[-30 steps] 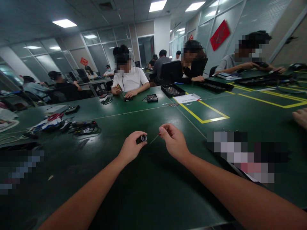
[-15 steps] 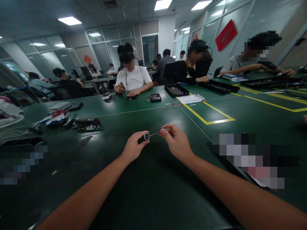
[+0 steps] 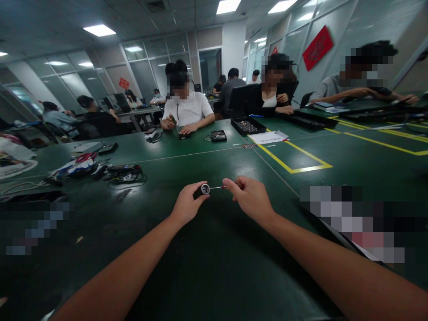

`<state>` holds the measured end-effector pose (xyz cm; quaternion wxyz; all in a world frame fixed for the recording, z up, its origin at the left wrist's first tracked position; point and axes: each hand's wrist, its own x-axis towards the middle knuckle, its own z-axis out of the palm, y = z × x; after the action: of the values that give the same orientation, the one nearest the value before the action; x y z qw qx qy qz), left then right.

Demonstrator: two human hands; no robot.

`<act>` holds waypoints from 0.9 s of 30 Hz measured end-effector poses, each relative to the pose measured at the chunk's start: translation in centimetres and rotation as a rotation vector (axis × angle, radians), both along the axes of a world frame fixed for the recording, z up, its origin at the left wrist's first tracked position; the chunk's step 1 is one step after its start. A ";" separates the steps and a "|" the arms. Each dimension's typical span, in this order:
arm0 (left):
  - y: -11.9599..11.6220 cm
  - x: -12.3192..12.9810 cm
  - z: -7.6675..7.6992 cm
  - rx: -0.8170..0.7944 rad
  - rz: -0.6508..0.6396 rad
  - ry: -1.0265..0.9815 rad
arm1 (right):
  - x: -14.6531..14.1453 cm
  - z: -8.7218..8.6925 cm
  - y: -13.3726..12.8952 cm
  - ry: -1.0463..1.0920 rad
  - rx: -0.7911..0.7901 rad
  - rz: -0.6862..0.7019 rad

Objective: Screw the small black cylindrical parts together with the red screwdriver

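My left hand is closed around a short black cylinder, thumb and fingers on its sides. The cylinder's round end, with a silvery ring and a dark inside, faces me. In my right hand is a screwdriver, its handle mostly covered by my fingers. Its thin metal shaft and a bit of red by my thumb show. The shaft points left, its tip at the cylinder's right side near the ring; whether it sits in a screw is too small to tell. Both hands are above the green table.
At left lie tangled cables and a pile of tools. Across the table a person in a white shirt works. Black parts trays and a paper sheet lie ahead; yellow tape marks the surface.
My right hand has turned at the screwdriver handle, its fingers shifting, and the shaft now lies more level. My left hand keeps the cylinder nearly still. The view has shifted slightly.
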<state>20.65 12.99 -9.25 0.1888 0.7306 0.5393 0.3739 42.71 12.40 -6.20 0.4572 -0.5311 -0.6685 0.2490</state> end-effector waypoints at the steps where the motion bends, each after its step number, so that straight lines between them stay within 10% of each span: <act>1: 0.0 -0.1 0.0 0.005 -0.005 0.007 | 0.0 0.1 0.0 -0.046 0.014 -0.008; 13: 0.1 -0.4 -0.1 0.041 -0.080 0.077 | 0.0 0.7 -0.3 -0.261 0.117 -0.025; 27: 0.5 -0.7 -0.7 0.036 -0.035 -0.004 | -0.1 0.4 -0.5 -0.214 0.207 0.268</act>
<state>19.91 13.49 -9.92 0.1833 0.7423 0.5194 0.3815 42.64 11.88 -5.78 0.3987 -0.4109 -0.7999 0.1797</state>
